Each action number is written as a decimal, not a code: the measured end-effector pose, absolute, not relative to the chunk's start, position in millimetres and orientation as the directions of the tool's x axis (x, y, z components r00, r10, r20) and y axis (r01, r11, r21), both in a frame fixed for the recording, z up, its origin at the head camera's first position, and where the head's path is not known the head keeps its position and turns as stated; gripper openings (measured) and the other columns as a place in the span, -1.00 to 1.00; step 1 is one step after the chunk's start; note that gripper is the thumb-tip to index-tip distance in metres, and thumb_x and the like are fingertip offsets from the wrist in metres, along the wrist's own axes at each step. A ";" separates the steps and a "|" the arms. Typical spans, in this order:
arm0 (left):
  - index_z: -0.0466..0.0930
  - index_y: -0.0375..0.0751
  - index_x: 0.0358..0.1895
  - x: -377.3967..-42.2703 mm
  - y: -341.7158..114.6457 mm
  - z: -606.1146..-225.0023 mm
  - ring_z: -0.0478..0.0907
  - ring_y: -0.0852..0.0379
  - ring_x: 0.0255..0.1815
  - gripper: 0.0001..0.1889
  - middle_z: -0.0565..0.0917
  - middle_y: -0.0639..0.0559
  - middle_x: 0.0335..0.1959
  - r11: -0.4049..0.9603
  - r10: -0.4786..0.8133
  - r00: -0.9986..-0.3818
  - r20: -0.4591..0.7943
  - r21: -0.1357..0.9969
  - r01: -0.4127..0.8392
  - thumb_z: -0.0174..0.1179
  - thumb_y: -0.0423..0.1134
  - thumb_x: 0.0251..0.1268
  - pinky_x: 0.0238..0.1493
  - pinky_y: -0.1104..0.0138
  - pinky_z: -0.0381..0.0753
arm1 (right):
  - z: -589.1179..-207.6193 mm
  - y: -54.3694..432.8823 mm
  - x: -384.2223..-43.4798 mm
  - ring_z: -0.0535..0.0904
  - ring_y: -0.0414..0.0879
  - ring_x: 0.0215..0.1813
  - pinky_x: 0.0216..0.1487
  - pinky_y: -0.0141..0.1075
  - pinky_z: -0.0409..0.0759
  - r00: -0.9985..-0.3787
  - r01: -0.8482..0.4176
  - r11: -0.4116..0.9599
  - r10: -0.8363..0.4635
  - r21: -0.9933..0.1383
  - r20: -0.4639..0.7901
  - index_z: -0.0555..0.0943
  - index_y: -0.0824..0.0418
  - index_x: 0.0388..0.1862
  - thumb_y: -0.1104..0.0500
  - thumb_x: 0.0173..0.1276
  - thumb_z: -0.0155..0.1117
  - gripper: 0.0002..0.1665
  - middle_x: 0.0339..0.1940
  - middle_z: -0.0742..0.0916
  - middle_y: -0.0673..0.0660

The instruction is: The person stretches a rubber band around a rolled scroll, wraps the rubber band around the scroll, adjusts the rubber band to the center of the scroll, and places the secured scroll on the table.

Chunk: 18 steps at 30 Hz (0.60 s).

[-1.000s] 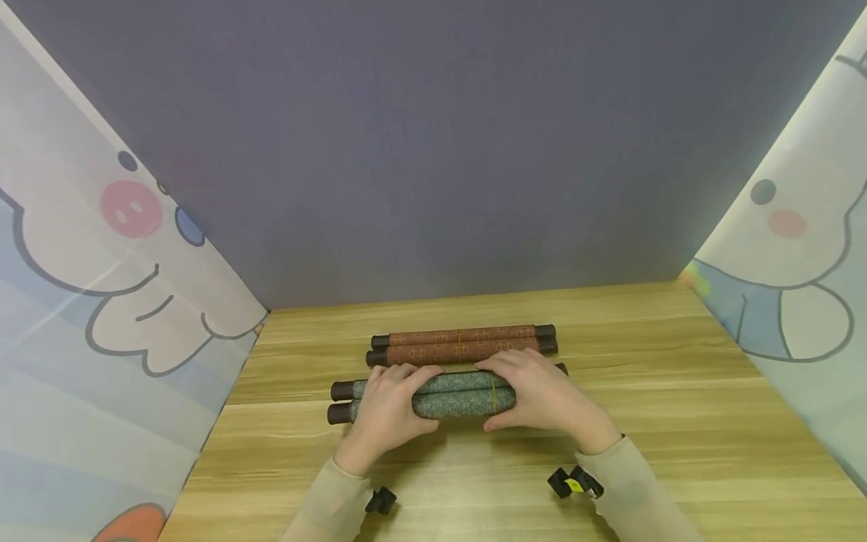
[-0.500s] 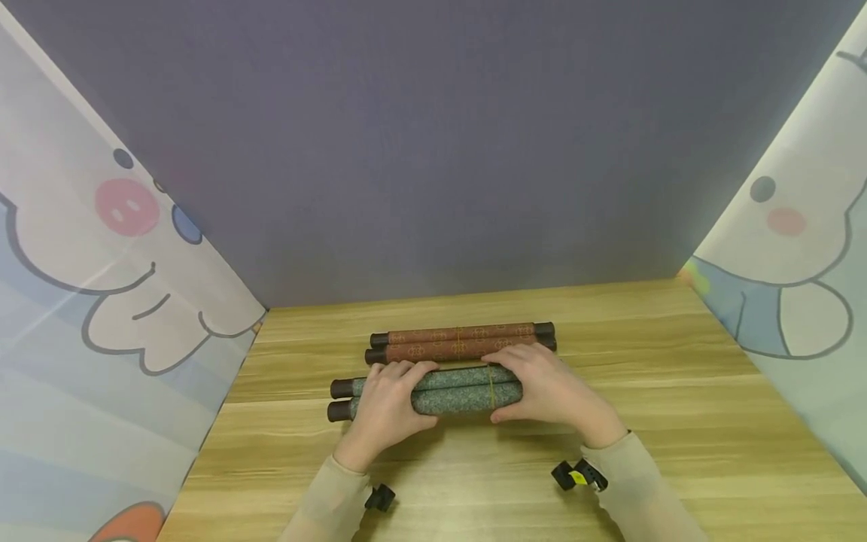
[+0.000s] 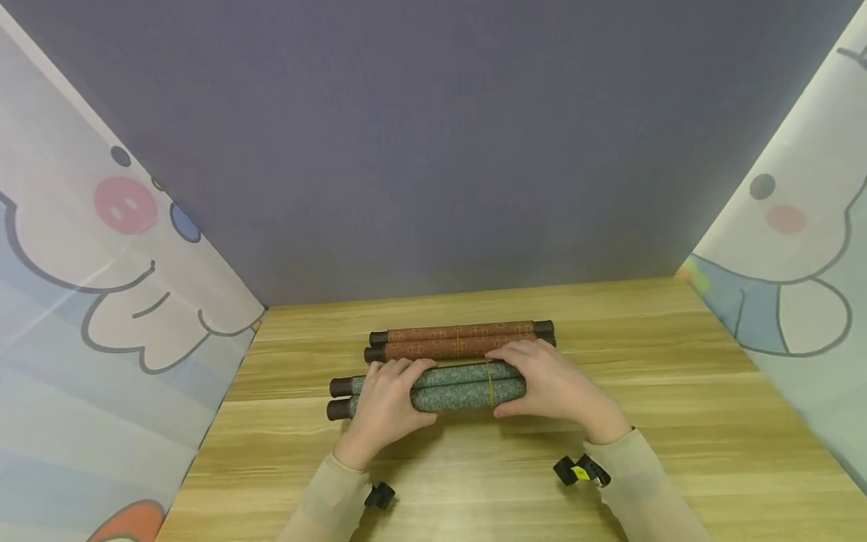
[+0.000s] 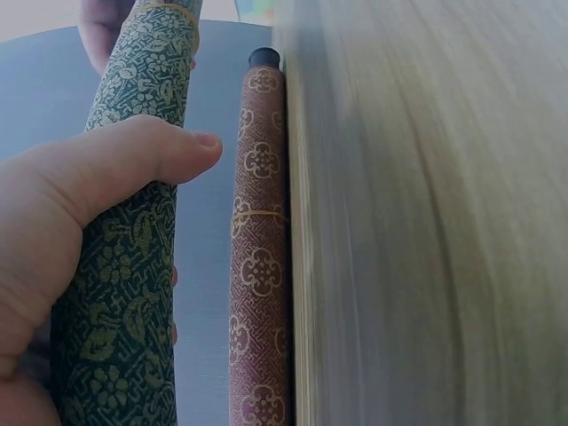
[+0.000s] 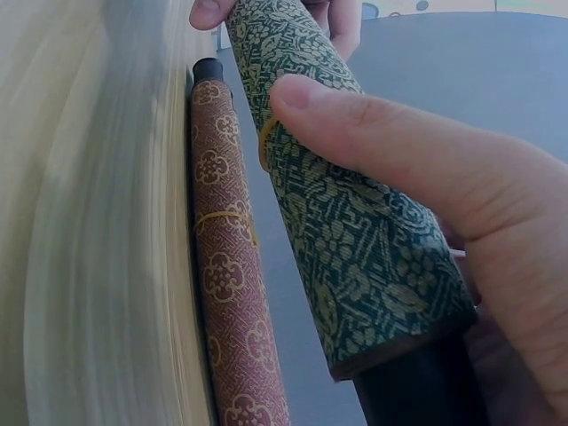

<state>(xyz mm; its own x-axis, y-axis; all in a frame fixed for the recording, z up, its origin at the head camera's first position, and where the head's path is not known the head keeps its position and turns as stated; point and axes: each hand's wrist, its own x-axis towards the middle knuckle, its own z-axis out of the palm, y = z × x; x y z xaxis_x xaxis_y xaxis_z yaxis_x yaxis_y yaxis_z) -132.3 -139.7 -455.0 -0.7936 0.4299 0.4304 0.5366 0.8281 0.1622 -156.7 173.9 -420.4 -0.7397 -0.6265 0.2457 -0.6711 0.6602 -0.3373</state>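
Note:
Both hands hold a green patterned scroll (image 3: 460, 388), rolled from both ends into two rods side by side, with dark end knobs and a thin yellow band around it. My left hand (image 3: 384, 403) grips its left part, thumb on the near side, as the left wrist view shows over the dark green cloth (image 4: 120, 293). Toward the other end my right hand (image 3: 555, 388) grips it just right of the band, fingers over the far side. In both wrist views the scroll is raised off the tabletop. The right-end knobs are hidden behind my right hand in the head view.
Just behind lies a reddish-brown scroll (image 3: 433, 348) with gold flower patterns, black knobs and its own yellow band, on the wooden table (image 3: 474, 482). A grey panel (image 3: 433, 150) rises at the table's back edge, with cartoon-printed sheets (image 3: 779, 226) on both sides.
My right hand has shifted slightly right and away along the green scroll, uncovering more cloth, and the scroll's right end tilts slightly farther back. My left hand keeps nearly the same place.

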 end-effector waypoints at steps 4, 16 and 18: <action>0.70 0.09 0.31 -132.5 -140.7 -455.2 0.73 -0.07 -0.02 -0.06 0.81 0.00 0.02 0.826 0.425 -0.792 0.437 0.170 0.537 0.89 0.05 -0.37 0.05 -0.05 0.56 | -420.9 175.0 -157.6 0.65 0.25 0.40 0.50 0.39 0.39 -0.739 -0.672 0.660 -0.625 -0.337 0.249 0.65 0.18 0.45 -0.24 0.02 0.83 0.07 0.35 0.75 0.18; 0.70 0.08 0.30 -132.1 -139.7 -452.4 0.72 -0.07 -0.03 -0.07 0.81 0.00 0.01 0.830 0.430 -0.790 0.436 0.152 0.536 0.88 0.05 -0.36 0.05 -0.05 0.56 | -420.3 176.3 -157.7 0.63 0.26 0.42 0.50 0.43 0.36 -0.752 -0.657 0.679 -0.621 -0.326 0.222 0.65 0.16 0.45 -0.25 0.11 0.78 0.00 0.35 0.74 0.18; 0.70 0.08 0.31 -131.6 -139.2 -452.5 0.72 -0.08 -0.03 -0.06 0.80 -0.01 0.01 0.831 0.430 -0.791 0.435 0.152 0.535 0.88 0.05 -0.36 0.05 -0.06 0.56 | -421.1 175.8 -157.5 0.63 0.26 0.41 0.50 0.43 0.36 -0.750 -0.661 0.681 -0.622 -0.316 0.226 0.66 0.17 0.44 -0.26 0.10 0.78 0.00 0.34 0.75 0.18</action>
<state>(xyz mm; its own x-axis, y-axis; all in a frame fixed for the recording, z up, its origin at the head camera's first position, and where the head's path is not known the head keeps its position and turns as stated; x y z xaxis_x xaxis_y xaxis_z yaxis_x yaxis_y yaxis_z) -131.6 -139.2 -452.5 -0.7912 0.4297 0.4352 0.5351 0.8309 0.1524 -157.5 175.8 -421.1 -0.7496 -0.6222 0.2260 -0.6606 0.6812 -0.3156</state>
